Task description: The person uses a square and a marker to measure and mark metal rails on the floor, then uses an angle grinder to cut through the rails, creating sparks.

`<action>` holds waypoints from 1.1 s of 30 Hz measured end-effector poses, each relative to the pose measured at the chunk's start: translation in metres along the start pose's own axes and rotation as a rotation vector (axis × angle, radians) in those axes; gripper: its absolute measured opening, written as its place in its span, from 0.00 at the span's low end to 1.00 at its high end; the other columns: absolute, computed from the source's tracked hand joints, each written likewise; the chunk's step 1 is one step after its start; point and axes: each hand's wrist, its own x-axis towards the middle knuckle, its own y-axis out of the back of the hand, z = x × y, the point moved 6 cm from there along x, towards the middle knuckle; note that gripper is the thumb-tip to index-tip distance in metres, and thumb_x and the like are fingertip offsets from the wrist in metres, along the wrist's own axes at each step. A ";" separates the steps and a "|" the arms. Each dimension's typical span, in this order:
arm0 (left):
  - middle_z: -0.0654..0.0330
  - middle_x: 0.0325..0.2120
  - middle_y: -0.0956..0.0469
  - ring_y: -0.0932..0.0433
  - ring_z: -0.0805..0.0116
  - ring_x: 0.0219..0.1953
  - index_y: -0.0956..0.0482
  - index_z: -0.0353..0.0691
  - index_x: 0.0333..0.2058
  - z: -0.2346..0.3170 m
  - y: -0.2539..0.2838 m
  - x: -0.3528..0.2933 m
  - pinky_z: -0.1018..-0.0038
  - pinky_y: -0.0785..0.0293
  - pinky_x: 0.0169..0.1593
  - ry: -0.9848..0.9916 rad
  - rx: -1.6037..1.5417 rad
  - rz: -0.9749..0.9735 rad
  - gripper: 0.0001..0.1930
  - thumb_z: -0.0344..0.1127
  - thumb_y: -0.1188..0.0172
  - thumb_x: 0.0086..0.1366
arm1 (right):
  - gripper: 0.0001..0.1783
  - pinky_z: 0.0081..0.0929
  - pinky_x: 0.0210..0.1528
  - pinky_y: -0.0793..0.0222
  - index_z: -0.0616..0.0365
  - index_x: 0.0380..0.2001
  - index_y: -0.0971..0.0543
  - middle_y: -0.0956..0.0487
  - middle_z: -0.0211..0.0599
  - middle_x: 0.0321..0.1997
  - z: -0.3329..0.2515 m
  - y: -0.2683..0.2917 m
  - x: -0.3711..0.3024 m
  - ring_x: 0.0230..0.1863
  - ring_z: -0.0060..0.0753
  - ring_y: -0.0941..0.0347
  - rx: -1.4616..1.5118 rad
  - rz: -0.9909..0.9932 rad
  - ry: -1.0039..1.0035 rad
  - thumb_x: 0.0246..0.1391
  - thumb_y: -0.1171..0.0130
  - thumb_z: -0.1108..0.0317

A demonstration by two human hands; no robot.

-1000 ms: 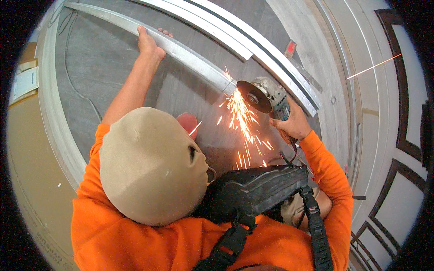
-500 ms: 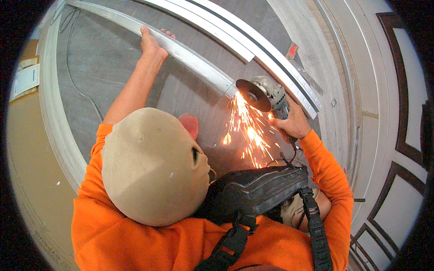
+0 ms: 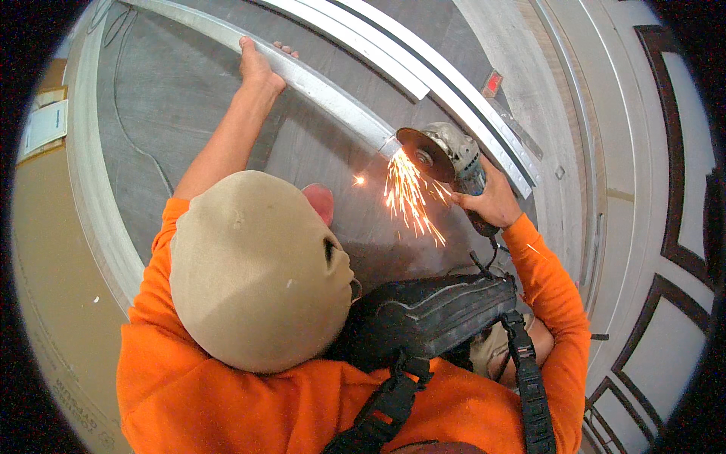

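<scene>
My left hand (image 3: 261,66) is wrapped round a long silver metal profile (image 3: 333,104), thumb on the near side and fingertips showing over the far edge. My right hand (image 3: 490,195) grips an angle grinder (image 3: 457,155) by its body. The grinder's dark disc (image 3: 425,154) touches the profile close to its near right end, and orange sparks (image 3: 408,189) spray from there toward me. A thin line crosses the profile beside the disc. The grinder's cord runs down from its handle near my knee.
Long white profiles (image 3: 393,64) lie on the grey floor beyond the workpiece. A red and grey tool (image 3: 492,83), perhaps a level, lies past them. A cable (image 3: 125,129) trails at the left. A black bag (image 3: 431,314) hangs at my front. Dark-framed panels (image 3: 669,144) are at the right.
The spray of sparks is smaller, with one separate burst to its left. The disc, profile and left hand have shifted only slightly.
</scene>
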 end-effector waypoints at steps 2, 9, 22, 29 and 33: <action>0.52 0.36 0.31 0.29 0.57 0.33 0.41 0.36 0.52 -0.001 0.000 0.000 0.51 0.26 0.43 0.016 -0.007 -0.015 0.31 0.63 0.67 0.73 | 0.51 0.36 0.60 0.34 0.71 0.59 0.33 0.23 0.59 0.53 0.011 -0.002 0.000 0.56 0.49 0.26 -0.050 0.031 0.010 0.35 0.26 0.49; 0.52 0.39 0.32 0.30 0.56 0.37 0.42 0.37 0.56 0.000 0.007 0.007 0.50 0.27 0.45 0.020 -0.002 0.001 0.31 0.62 0.67 0.73 | 0.54 0.35 0.63 0.37 0.74 0.59 0.35 0.26 0.62 0.57 -0.003 0.000 0.006 0.59 0.50 0.28 0.007 -0.025 -0.001 0.34 0.25 0.50; 0.50 0.36 0.32 0.30 0.53 0.36 0.38 0.32 0.49 -0.003 0.005 0.005 0.50 0.25 0.43 0.003 0.039 0.034 0.35 0.66 0.68 0.71 | 0.46 0.35 0.60 0.35 0.63 0.59 0.32 0.22 0.51 0.53 -0.014 0.001 0.009 0.56 0.44 0.26 0.009 -0.006 0.017 0.37 0.25 0.57; 0.53 0.37 0.31 0.29 0.56 0.37 0.41 0.37 0.55 -0.004 0.006 0.005 0.50 0.26 0.43 0.037 0.020 0.003 0.31 0.62 0.65 0.73 | 0.51 0.35 0.62 0.37 0.66 0.61 0.34 0.24 0.53 0.56 0.002 -0.002 0.009 0.58 0.44 0.27 0.023 -0.046 -0.067 0.35 0.25 0.53; 0.50 0.43 0.30 0.27 0.51 0.43 0.42 0.38 0.59 -0.014 0.013 0.012 0.46 0.27 0.50 0.064 0.187 0.048 0.32 0.62 0.60 0.72 | 0.52 0.33 0.65 0.40 0.68 0.61 0.34 0.25 0.52 0.57 0.025 0.003 -0.003 0.60 0.44 0.29 0.080 0.042 -0.072 0.34 0.25 0.53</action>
